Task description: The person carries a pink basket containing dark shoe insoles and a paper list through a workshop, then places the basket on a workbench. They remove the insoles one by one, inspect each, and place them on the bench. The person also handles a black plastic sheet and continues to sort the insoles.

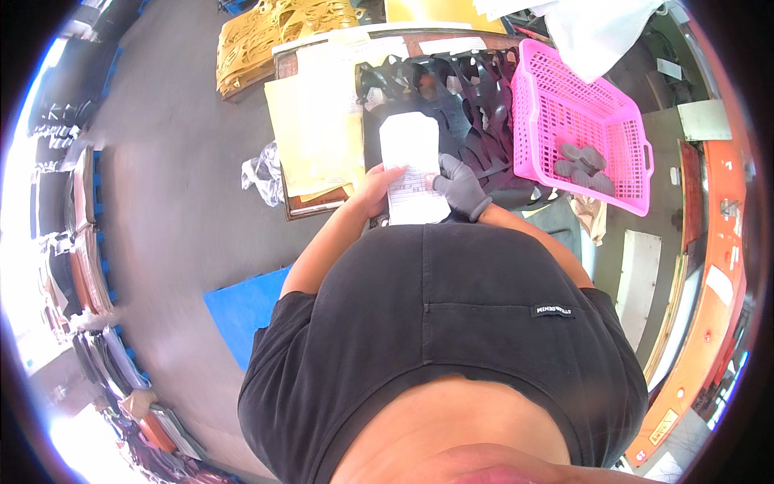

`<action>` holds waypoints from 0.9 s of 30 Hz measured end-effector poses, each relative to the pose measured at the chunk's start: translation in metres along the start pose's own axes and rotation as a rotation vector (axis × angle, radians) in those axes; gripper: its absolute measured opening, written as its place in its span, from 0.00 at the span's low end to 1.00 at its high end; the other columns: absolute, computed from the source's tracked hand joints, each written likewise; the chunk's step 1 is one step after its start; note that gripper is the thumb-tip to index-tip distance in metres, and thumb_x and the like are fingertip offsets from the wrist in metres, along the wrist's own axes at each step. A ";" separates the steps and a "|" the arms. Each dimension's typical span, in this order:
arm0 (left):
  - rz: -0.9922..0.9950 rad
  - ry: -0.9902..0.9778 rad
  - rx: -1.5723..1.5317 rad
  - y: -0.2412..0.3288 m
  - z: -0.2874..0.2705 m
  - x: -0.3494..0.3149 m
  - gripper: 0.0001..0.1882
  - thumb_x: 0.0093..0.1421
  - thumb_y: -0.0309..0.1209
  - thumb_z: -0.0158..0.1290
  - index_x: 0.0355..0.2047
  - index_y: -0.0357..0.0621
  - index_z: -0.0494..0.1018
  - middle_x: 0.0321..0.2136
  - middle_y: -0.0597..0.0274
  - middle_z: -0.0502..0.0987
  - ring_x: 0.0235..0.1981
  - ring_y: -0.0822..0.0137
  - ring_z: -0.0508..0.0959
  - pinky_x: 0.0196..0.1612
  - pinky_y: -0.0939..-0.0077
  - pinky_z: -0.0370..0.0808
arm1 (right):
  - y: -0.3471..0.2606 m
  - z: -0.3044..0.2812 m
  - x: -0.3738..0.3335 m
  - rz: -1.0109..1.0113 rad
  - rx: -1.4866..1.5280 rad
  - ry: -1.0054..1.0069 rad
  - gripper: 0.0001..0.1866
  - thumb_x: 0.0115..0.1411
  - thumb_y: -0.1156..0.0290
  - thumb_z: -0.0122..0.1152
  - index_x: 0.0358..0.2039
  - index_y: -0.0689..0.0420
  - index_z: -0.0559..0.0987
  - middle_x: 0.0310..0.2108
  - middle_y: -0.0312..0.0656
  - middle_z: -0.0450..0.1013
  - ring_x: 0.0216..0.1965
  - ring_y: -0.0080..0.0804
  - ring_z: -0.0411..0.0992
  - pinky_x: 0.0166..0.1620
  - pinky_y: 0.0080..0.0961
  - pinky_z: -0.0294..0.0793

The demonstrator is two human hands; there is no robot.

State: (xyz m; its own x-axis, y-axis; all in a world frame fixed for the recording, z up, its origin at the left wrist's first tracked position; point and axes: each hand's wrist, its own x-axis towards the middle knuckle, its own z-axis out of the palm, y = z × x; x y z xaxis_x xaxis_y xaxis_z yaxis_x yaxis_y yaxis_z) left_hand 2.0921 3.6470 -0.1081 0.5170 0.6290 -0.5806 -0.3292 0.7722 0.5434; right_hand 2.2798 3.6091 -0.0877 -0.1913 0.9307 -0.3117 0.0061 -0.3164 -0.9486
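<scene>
Both my hands hold a white paper slip [411,145] with ruled lines and writing, upright in front of my chest. My bare left hand [377,189] grips its left edge, thumb on top. My right hand [462,189], in a grey glove with a bare thumb, pinches the right edge. Beneath the slip lies a black sheet [476,121] with many cut-out holes. Yellow sheets [318,145] lie to its left on the work table. A pink plastic basket [528,121] to the right holds several dark grey cut pieces [582,165].
A stack of yellow cut-out sheets [278,36] stands beyond the table at the far left. Crumpled clear plastic [262,173] lies by the table's left side. A blue sheet [250,310] is on the floor to my left. An orange machine frame [717,266] runs along my right.
</scene>
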 end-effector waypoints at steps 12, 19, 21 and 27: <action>0.238 0.123 0.070 -0.006 -0.006 -0.002 0.13 0.60 0.27 0.46 0.44 0.34 0.67 0.38 0.55 0.74 0.39 0.63 0.75 0.43 0.68 0.72 | 0.002 0.010 -0.010 0.157 -0.039 -0.054 0.16 0.56 0.72 0.54 0.44 0.64 0.71 0.37 0.42 0.73 0.38 0.25 0.70 0.43 0.23 0.68; 0.343 0.098 0.079 -0.010 -0.002 -0.011 0.12 0.60 0.28 0.46 0.43 0.36 0.68 0.38 0.57 0.74 0.38 0.65 0.75 0.42 0.69 0.72 | 0.005 0.010 -0.018 0.155 -0.091 -0.037 0.13 0.56 0.71 0.52 0.41 0.63 0.73 0.34 0.40 0.74 0.35 0.24 0.70 0.41 0.22 0.68; 0.365 0.105 0.049 -0.012 -0.001 -0.012 0.12 0.60 0.28 0.45 0.43 0.37 0.68 0.37 0.59 0.75 0.37 0.65 0.75 0.41 0.69 0.73 | 0.013 0.000 -0.021 0.126 -0.113 -0.026 0.14 0.56 0.71 0.52 0.41 0.63 0.73 0.34 0.40 0.73 0.34 0.24 0.70 0.40 0.22 0.68; 0.337 0.249 0.000 -0.014 -0.017 -0.029 0.12 0.61 0.32 0.45 0.45 0.43 0.67 0.31 0.62 0.73 0.29 0.68 0.74 0.31 0.73 0.74 | 0.044 -0.039 -0.048 0.038 -0.164 0.238 0.14 0.54 0.68 0.53 0.38 0.65 0.75 0.32 0.40 0.73 0.33 0.24 0.69 0.38 0.21 0.67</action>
State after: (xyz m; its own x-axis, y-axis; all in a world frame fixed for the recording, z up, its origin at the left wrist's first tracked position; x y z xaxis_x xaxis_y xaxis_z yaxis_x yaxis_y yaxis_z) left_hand 2.0687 3.6194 -0.1090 0.1731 0.8491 -0.4990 -0.4471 0.5192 0.7283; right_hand 2.3271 3.5580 -0.1163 0.0479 0.9416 -0.3332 0.1714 -0.3364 -0.9260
